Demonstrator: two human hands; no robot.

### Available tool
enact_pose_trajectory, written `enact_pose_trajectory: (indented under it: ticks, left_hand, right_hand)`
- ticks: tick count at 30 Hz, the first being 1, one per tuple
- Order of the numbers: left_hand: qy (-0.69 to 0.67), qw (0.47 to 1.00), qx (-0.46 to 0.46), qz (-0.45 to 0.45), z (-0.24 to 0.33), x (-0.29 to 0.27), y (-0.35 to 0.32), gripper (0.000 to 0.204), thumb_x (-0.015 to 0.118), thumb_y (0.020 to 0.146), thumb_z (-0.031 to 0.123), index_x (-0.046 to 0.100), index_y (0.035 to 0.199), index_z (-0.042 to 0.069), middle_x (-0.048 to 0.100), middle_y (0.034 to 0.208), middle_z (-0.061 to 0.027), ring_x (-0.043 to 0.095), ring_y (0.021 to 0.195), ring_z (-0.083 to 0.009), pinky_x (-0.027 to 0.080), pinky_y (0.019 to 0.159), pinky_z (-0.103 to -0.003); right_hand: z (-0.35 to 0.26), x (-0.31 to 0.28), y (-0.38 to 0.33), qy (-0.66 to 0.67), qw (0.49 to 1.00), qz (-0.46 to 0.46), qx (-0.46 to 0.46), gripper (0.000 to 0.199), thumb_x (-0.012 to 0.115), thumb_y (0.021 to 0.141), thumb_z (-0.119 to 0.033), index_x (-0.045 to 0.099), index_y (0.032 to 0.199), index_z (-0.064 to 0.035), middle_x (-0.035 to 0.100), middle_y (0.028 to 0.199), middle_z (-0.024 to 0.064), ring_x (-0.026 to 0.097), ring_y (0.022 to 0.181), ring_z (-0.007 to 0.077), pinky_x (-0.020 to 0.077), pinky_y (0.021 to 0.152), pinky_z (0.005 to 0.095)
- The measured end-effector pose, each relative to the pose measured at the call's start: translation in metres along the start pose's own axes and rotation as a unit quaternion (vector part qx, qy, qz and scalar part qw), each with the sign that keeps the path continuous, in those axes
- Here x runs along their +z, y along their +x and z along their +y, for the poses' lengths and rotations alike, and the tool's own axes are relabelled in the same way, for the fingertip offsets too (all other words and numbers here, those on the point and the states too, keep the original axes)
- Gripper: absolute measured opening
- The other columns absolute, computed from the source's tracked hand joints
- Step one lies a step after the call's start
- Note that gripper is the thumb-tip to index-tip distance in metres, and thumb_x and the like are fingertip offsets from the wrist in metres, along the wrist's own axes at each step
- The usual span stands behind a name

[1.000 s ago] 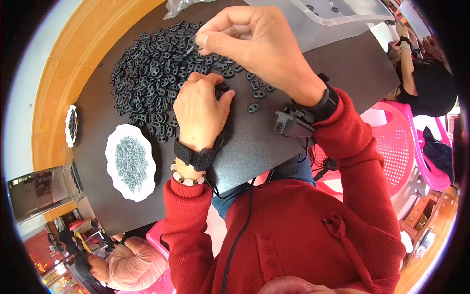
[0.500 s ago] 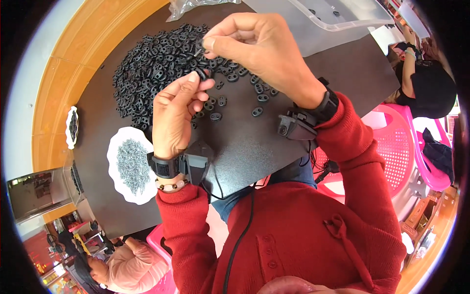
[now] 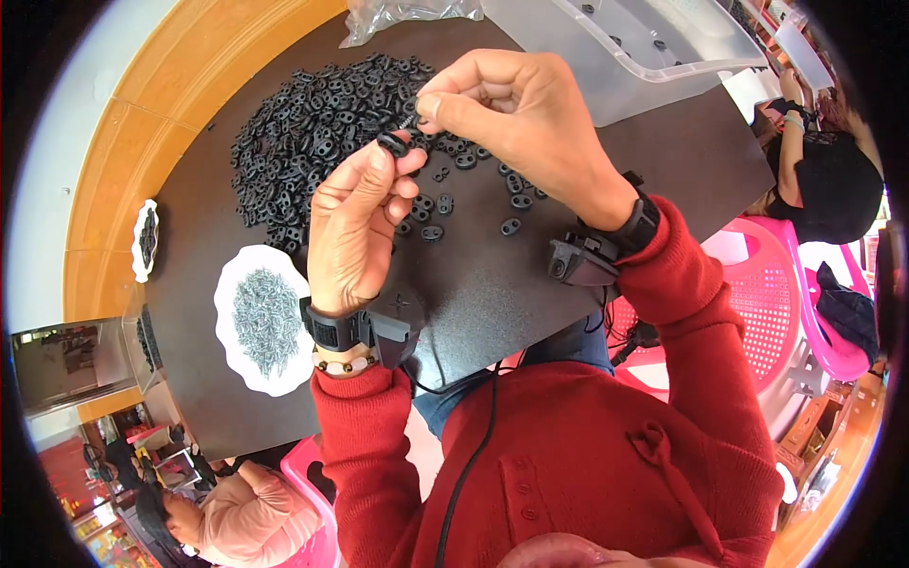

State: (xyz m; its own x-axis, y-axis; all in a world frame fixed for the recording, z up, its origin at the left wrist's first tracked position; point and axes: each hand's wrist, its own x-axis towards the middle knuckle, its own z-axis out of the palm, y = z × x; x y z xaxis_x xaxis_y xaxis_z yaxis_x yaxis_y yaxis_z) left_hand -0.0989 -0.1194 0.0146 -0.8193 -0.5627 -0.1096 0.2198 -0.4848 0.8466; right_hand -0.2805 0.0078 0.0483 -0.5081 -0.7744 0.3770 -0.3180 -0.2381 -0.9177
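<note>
My left hand [image 3: 355,204] pinches a black plastic cord lock [image 3: 392,144] between thumb and fingertips, above the edge of a heap of black cord lock pieces [image 3: 312,133]. Just above it, the closed fingertips of my right hand [image 3: 521,109] hold a small metal spring [image 3: 407,122]. The spring slants down toward the cord lock; whether they touch is hard to tell. A dark bit shows at the right fingertips, too small to name. Left of my left wrist, a white scalloped dish [image 3: 227,331] holds many small metal springs [image 3: 265,317].
A clear plastic bin [image 3: 653,76] stands at the far right of the dark table [image 3: 483,284], beside a clear bag [image 3: 407,19]. Loose pieces [image 3: 511,226] lie near my hands. Another white dish [image 3: 145,241] is at the left edge. Two other people sit nearby; pink chairs [image 3: 757,303] stand at right.
The spring in my right fingertips has come down closer to the cord lock and now slants toward it. My left hand keeps its pinch on the cord lock. The whole view has shifted slightly.
</note>
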Motion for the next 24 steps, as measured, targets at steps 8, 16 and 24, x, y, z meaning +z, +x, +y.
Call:
enact_pose_trajectory:
  ticks: [8,16,24]
  left_hand:
    - [0.007,1.0,-0.008,-0.01,0.0,0.0003,0.0006,0.03,0.069,0.111,0.023,0.075,0.13,0.001,0.081,0.111,-0.0085,0.067,0.083,-0.0071,0.051,0.073,-0.021]
    - [-0.002,1.0,-0.002,-0.008,-0.0021,-0.0027,0.0014,0.027,0.071,0.109,0.022,0.076,0.127,0.002,0.081,0.111,-0.0108,0.068,0.082,-0.0084,0.053,0.072,-0.022]
    - [-0.008,1.0,0.006,-0.002,-0.0011,-0.0041,0.0007,0.023,0.073,0.108,0.022,0.077,0.122,0.003,0.082,0.112,-0.0125,0.069,0.081,-0.0091,0.053,0.071,-0.023]
  right_hand:
    - [-0.0036,0.0006,-0.0035,0.0,1.0,-0.009,0.003,0.013,0.078,0.1,-0.01,0.079,0.102,0.0032,0.08,0.091,0.0059,0.075,0.086,0.0083,0.0582,0.074,0.0224]
    - [-0.0046,0.0041,-0.0061,-0.014,1.0,0.002,-0.023,0.011,0.079,0.1,-0.011,0.08,0.1,0.0,0.072,0.082,-0.0042,0.059,0.072,-0.0013,0.0457,0.061,0.0181]
    - [-0.0021,0.0055,-0.0051,-0.03,0.999,0.009,-0.03,0.012,0.08,0.099,-0.013,0.08,0.099,-0.0001,0.071,0.081,-0.0049,0.057,0.071,-0.0016,0.0445,0.06,0.0188]
